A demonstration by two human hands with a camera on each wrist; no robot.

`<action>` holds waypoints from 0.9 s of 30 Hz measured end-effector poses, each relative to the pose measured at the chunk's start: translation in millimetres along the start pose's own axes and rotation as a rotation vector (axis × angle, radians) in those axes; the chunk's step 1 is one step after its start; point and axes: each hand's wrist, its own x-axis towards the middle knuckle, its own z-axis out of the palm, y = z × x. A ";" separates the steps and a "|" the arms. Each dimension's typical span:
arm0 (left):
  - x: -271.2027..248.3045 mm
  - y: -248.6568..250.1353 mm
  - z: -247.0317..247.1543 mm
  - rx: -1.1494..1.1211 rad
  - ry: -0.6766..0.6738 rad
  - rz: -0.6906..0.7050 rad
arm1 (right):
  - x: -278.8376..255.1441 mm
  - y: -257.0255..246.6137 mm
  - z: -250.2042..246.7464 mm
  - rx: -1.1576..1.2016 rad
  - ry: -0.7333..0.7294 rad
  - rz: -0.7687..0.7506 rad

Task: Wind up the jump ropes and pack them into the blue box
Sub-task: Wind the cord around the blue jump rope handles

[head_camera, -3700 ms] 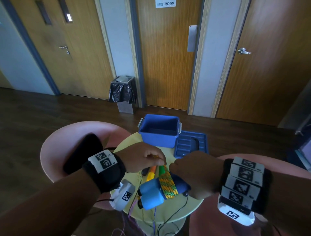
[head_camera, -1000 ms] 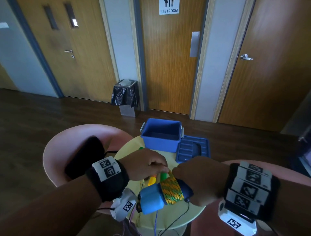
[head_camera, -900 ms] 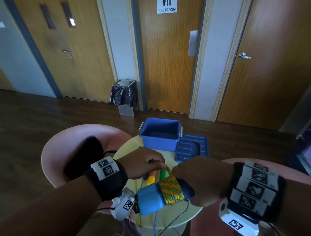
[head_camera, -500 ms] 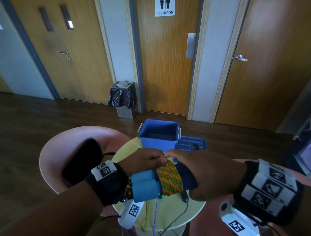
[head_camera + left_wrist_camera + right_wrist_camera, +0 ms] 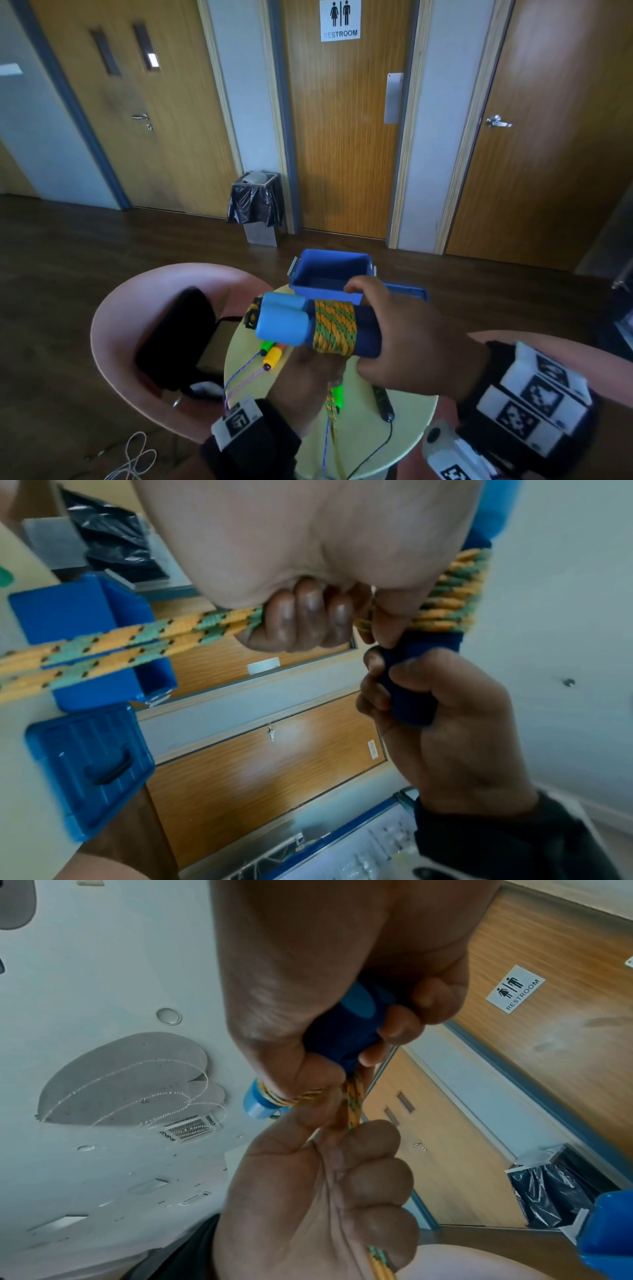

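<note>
My right hand (image 5: pixel 404 329) grips the dark blue ends of two jump-rope handles (image 5: pixel 284 322) held side by side above the table. Orange-and-green rope (image 5: pixel 334 327) is wound round their middle. Below the bundle my left hand (image 5: pixel 308 380) holds the loose doubled strand (image 5: pixel 137 642), fingers (image 5: pixel 301 615) curled round it. The open blue box (image 5: pixel 330 274) stands just behind the bundle, with its lid (image 5: pixel 407 291) to the right. A second jump rope with green and orange handles (image 5: pixel 272 353) and purple cord lies on the table under the bundle.
The round yellow table (image 5: pixel 411 421) is small, with pink chairs on both sides. A black bag (image 5: pixel 174 339) lies on the left chair (image 5: pixel 113 325). On the table a black cable plug (image 5: pixel 383 404) lies. A bin (image 5: pixel 257 202) stands by the doors.
The bundle has risen and moved toward the blue box. My left hand has gone from the top of the bundle to beneath it, holding the loose strand. The right hand's grip is unchanged.
</note>
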 end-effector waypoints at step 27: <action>-1.5 36.4 10.8 0.227 -0.046 0.200 | 22.5 7.4 45.8 1.200 0.129 0.437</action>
